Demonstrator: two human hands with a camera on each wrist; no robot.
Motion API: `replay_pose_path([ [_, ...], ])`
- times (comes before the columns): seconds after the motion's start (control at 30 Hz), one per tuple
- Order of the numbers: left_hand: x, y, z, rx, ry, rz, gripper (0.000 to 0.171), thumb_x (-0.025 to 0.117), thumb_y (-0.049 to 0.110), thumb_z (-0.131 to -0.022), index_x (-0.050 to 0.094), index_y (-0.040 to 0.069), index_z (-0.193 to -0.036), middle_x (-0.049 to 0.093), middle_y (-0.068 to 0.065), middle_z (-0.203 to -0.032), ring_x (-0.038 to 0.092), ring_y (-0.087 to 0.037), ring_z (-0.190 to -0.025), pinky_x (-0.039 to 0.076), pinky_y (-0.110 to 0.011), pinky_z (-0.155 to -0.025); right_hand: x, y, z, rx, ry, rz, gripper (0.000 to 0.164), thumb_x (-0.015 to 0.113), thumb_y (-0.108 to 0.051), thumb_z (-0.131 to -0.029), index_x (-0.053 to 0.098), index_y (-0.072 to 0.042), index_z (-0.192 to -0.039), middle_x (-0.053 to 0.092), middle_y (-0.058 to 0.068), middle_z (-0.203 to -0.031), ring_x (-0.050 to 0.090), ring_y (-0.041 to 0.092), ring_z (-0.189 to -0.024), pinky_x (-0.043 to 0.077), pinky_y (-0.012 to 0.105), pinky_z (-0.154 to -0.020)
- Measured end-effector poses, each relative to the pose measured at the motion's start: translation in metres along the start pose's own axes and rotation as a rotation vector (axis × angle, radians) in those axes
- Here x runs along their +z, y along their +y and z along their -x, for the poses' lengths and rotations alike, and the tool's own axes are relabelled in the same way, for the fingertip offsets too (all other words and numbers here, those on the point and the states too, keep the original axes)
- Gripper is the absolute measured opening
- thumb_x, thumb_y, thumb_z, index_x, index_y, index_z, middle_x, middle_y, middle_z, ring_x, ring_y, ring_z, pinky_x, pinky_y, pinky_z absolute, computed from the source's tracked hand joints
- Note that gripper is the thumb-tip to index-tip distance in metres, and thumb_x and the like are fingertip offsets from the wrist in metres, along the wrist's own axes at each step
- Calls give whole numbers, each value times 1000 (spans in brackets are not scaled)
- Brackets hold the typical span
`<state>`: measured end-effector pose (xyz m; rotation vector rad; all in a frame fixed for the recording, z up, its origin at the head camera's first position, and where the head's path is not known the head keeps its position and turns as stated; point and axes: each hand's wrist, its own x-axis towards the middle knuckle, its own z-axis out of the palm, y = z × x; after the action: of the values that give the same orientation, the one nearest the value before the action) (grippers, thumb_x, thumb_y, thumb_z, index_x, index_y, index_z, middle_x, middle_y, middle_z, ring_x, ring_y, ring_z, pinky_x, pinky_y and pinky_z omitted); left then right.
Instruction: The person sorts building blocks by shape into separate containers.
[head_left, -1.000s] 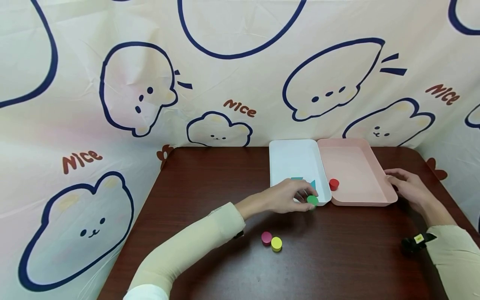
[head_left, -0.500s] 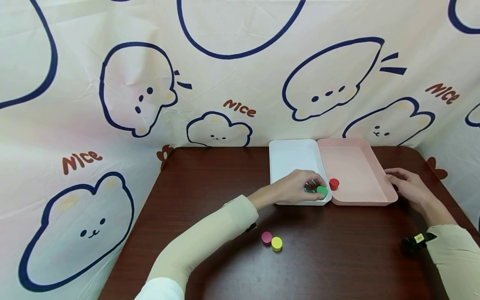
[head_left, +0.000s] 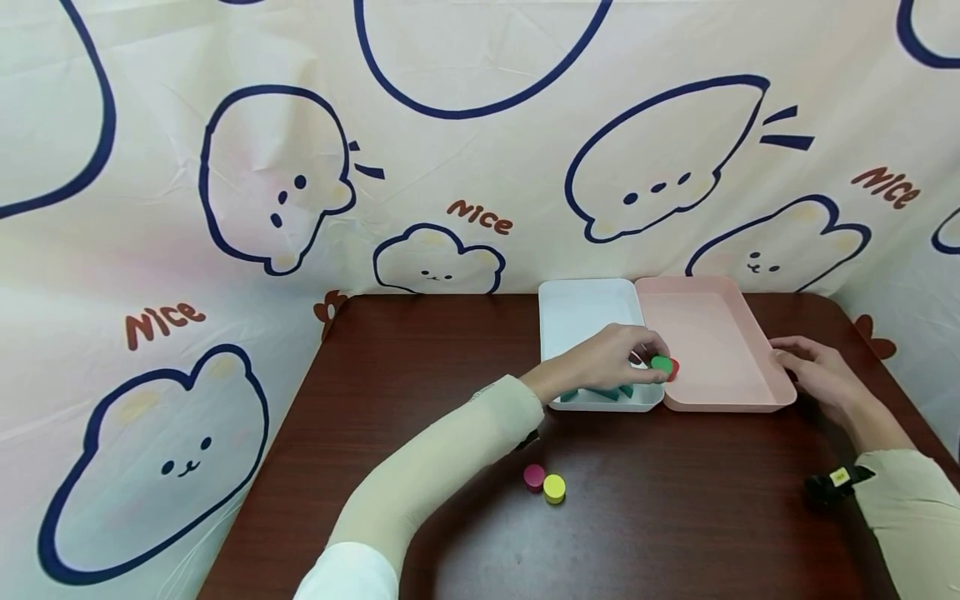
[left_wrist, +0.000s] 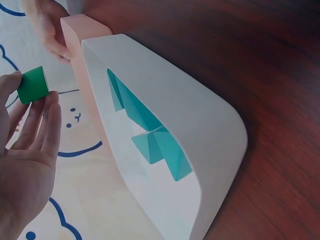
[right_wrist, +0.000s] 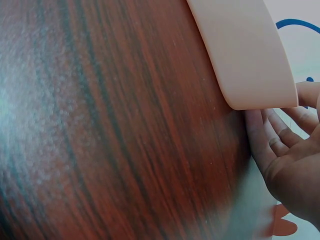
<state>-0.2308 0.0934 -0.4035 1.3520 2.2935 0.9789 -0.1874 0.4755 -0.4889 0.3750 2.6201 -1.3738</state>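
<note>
Between thumb and fingertips, my left hand [head_left: 603, 354] pinches a green round block [head_left: 662, 365] above the border of the two trays. In the head view this block partly covers a red round block [head_left: 674, 370] lying in the pink tray [head_left: 705, 400]. The left wrist view shows the green block [left_wrist: 34, 85] clear of the tray walls. My right hand [head_left: 825, 379] rests against the outer right side of the pink tray, its fingers extended along the wall. Under my left hand, several teal angular blocks [left_wrist: 150, 130] lie in the white tray [left_wrist: 165, 90].
On the brown table [head_left: 420, 400], a magenta round block [head_left: 534, 477] and a yellow round block [head_left: 554, 488] stand side by side near the front. A patterned cloth [head_left: 450, 167] hangs behind the table. The trays stand side by side against the back.
My left hand has moved right with the green block, from over the white tray's front edge to the pink tray's left wall. The right hand has stayed in place.
</note>
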Motion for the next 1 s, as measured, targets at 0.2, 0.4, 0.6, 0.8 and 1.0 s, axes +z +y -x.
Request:
replay_pose_path([
  [0.2,6,2,-8,-11,-3,7,25,76,24,-101,71,11,-121,69,7,-107,63,0,-98,52,-12,-92,1,3,1,1,-8,1,76,41,-53,-111,30,4,-161,31,39,-160,47,47,-124,56,39,-85],
  [0.4,16,0,-17,-34,23,26,24,77,24,-101,71,12,-120,68,9,-107,63,2,-96,51,-10,-91,1,5,0,-7,-4,-1,75,42,-52,-111,31,4,-160,32,39,-159,49,45,-121,52,22,-73],
  [0.6,26,0,-25,-78,49,33,25,79,27,-99,72,14,-120,67,10,-108,62,2,-93,49,-6,-87,1,5,-1,-12,-4,-1,73,42,-50,-112,31,4,-160,33,39,-158,50,42,-118,54,27,-76],
  [0.8,31,1,-30,-101,63,18,25,79,29,-98,73,16,-119,67,11,-107,62,1,-93,48,-5,-84,1,4,-1,-9,-4,-7,73,41,-51,-112,32,4,-160,32,39,-159,50,41,-118,50,21,-72],
  [1.0,35,1,-30,-124,59,2,25,79,29,-98,72,17,-119,66,11,-107,61,0,-92,48,-6,-81,-1,2,-1,-12,0,-1,71,41,-47,-113,31,4,-160,32,39,-159,50,41,-116,51,20,-70],
])
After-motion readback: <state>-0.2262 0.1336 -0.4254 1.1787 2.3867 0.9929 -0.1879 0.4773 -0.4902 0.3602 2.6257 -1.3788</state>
